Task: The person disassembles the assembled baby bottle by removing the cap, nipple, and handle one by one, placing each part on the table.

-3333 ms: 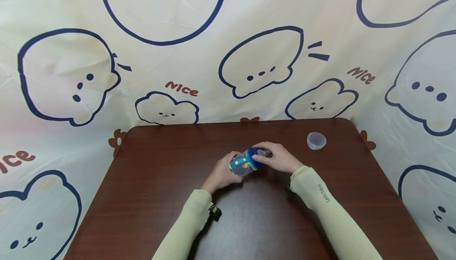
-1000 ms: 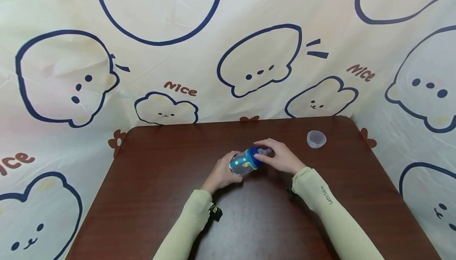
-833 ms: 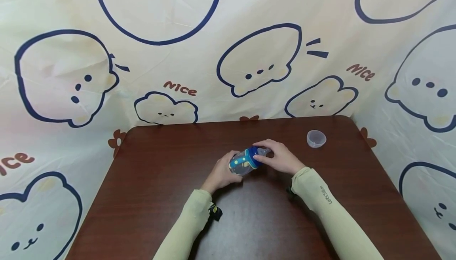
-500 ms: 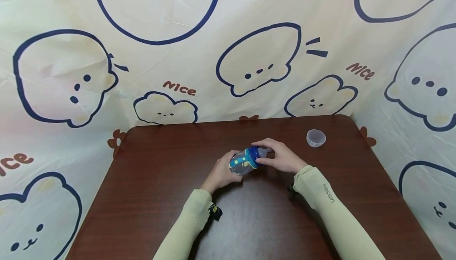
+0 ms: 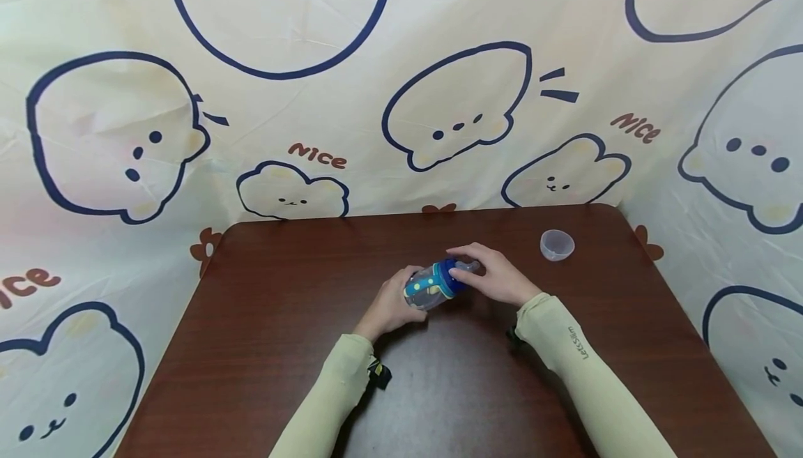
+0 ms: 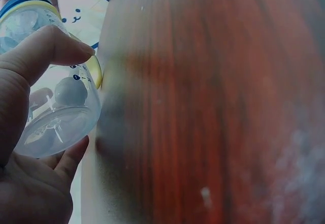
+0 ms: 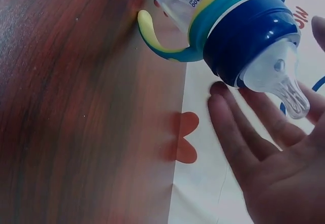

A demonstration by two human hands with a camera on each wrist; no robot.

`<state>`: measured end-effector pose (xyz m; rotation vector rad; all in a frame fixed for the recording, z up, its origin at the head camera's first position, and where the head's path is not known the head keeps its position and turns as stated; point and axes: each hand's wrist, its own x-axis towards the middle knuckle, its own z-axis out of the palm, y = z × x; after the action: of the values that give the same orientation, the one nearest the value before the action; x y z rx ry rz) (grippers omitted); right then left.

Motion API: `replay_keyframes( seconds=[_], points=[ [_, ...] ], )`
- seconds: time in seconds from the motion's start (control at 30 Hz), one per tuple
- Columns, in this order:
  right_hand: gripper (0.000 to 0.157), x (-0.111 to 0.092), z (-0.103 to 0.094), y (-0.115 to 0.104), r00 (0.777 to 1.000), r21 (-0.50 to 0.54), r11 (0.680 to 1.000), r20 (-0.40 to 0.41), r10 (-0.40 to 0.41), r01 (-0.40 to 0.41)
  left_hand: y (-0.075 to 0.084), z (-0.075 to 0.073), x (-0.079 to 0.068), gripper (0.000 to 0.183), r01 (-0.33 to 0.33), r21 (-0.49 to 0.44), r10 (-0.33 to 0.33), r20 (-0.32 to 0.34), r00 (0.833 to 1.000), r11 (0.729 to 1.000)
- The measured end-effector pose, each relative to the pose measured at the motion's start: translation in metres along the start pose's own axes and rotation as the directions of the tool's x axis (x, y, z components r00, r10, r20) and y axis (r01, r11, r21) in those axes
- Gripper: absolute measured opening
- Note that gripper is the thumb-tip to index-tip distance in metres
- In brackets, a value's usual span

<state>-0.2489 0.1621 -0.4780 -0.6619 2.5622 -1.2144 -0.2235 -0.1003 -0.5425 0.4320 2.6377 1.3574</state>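
Note:
A clear baby bottle (image 5: 426,289) with a dark blue collar (image 7: 251,38), a clear teat (image 7: 277,79) and teal-and-yellow handles (image 7: 162,51) tilts to the right over the middle of the table. My left hand (image 5: 394,304) grips its body near the base, thumb across the near side in the left wrist view. A round whitish thing (image 6: 71,92) shows through the bottle's wall. My right hand (image 5: 492,277) is spread about the collar. In the right wrist view its fingers (image 7: 236,127) reach, nearly straight, to the collar's edge, and the thumb (image 7: 319,31) stands apart from it.
A small clear plastic cup (image 5: 557,245) stands at the back right of the brown wooden table (image 5: 301,256). A cloth wall (image 5: 364,193) printed with cartoon animals rises behind the table and along both sides.
The right thumb and fingers shift their places around the collar, and the right wrist is slightly further right than before. The left hand and the bottle stay almost where they were.

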Motion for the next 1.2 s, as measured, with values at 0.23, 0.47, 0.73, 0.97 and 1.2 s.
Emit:
replay_keyframes(
  seconds=[0.23,0.47,0.73,0.97,1.2],
  points=[
    [0.057,-0.001,0.005,0.002,0.999,-0.043,0.998,0.03,0.041,-0.039,0.0,0.001,-0.002,0.087,0.009,0.003,-0.009,0.0,1.0,1.0],
    [0.061,-0.004,0.002,0.002,0.998,-0.044,0.999,0.062,0.008,-0.005,-0.002,0.003,-0.003,0.086,0.003,0.004,-0.003,-0.001,1.0,1.0],
    [0.066,-0.002,-0.001,0.003,0.997,-0.06,0.997,0.068,-0.045,0.049,0.001,0.001,-0.001,0.086,0.002,0.008,-0.002,-0.002,1.0,1.0],
    [0.06,-0.005,-0.01,0.0,1.0,-0.063,0.998,0.026,0.015,-0.014,0.002,0.001,0.001,0.086,0.017,0.014,-0.017,0.003,1.0,1.0],
    [0.058,-0.006,-0.008,0.001,0.996,-0.034,0.996,0.007,0.089,-0.088,0.001,0.002,0.001,0.086,0.025,0.009,-0.025,-0.006,1.0,1.0]
  ],
)
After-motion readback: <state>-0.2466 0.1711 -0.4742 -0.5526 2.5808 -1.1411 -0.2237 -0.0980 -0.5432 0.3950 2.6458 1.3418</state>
